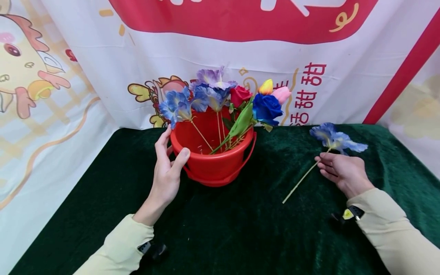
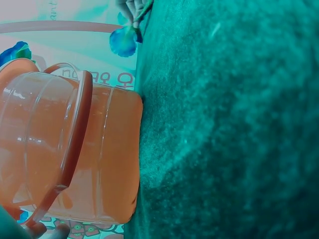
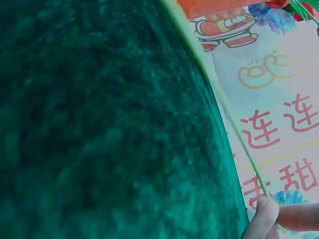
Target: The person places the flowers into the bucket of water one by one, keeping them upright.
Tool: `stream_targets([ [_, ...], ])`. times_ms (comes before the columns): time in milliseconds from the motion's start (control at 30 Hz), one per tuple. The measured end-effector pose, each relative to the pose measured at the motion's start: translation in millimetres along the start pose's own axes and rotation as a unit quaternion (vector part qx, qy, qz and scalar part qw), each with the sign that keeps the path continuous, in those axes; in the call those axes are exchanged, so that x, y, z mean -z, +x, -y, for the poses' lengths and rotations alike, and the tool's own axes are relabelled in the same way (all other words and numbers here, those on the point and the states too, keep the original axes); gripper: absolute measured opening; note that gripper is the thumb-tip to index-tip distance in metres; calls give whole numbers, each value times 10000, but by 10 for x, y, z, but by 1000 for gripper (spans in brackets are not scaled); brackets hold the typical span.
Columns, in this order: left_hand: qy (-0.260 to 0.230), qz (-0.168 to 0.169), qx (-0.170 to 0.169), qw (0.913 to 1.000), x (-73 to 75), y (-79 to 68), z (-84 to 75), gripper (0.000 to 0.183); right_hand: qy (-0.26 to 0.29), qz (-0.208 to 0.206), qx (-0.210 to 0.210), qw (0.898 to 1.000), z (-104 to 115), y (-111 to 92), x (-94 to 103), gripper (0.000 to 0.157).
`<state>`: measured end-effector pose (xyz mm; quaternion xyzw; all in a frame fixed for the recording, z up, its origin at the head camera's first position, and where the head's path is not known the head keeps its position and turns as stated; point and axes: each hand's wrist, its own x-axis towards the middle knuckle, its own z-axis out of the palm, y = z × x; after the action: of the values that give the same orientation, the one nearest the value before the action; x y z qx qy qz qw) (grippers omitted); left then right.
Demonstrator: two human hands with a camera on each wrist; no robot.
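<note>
A red plastic bucket [image 1: 214, 168] stands on the green cloth, its handle hanging down in front. My left hand [image 1: 167, 168] holds the bucket's left side, the thumb at the rim and the fingers around the side. Inside lean several artificial flowers: blue-purple ones [image 1: 175, 106], a red rose [image 1: 240, 95], a blue rose [image 1: 267, 109], and yellow and pink blooms. My right hand [image 1: 343, 170] pinches another artificial flower [image 1: 335, 139] by its stem, just under the blue bloom. Its bare stem slants down toward the lower left; the right wrist view shows the thumb and finger on this stem [image 3: 234, 119].
Dark green velvety cloth [image 1: 233, 229] covers the table. Behind it hangs a white printed backdrop [image 1: 172, 49] with a red band and cartoon figures, and the flowers in the bucket rise before it. Each wrist wears a strapped black device [image 1: 354, 212].
</note>
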<state>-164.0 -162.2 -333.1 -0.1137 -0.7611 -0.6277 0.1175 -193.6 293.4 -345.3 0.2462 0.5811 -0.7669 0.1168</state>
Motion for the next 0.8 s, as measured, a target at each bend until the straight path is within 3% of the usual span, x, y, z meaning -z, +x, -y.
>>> stream_targets([
  [133, 14, -5, -19, 10000, 0, 2, 4, 70, 131, -301, 370, 9988, 28, -2, -94, 22],
  [300, 44, 7, -4, 10000, 3, 5, 5, 70, 1082, -289, 698, 9913, 114, -45, -192, 3],
  [533, 70, 10, 40, 10000, 7, -1, -1, 70, 2061, -279, 969, 9733, 219, -103, -335, 18],
  [800, 56, 17, 44, 10000, 4, -1, -7, 70, 3158, 23, 1012, 9434, 377, -202, -463, 15],
])
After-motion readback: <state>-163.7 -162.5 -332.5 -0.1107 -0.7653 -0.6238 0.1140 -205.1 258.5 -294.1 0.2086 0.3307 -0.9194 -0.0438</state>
